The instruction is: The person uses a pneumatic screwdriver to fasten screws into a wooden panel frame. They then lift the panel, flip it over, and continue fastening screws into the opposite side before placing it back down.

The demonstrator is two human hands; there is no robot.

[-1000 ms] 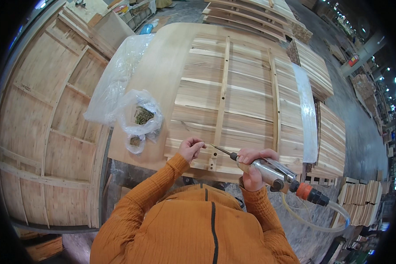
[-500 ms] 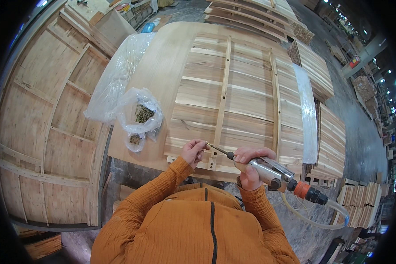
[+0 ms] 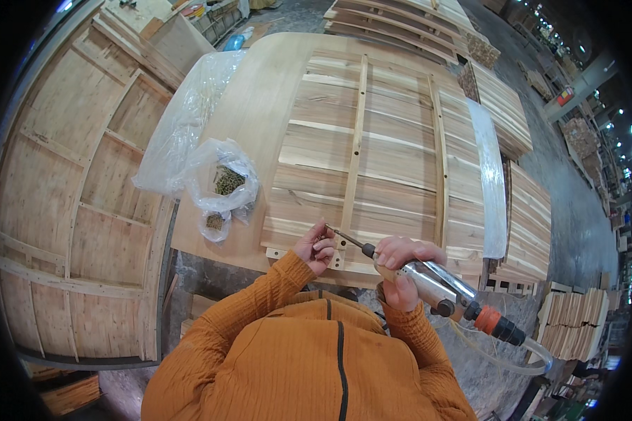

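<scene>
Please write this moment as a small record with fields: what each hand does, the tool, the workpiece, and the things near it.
left hand: fingertips pinched at the tip of the tool's bit, on the near end of the middle batten
right hand: shut on the pneumatic screwdriver, bit angled toward the left hand
tool hose: clear tube leaving the orange fitting at the rear
workpiece: slatted wooden panel with upright battens, lying on a plywood sheet
nearby: open plastic bag of screws to the left; stacked wooden panels to the right

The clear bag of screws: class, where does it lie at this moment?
In the head view the clear bag of screws lies on the wooden board, to the person's left, beside the slatted panel and beyond the left hand.
</scene>
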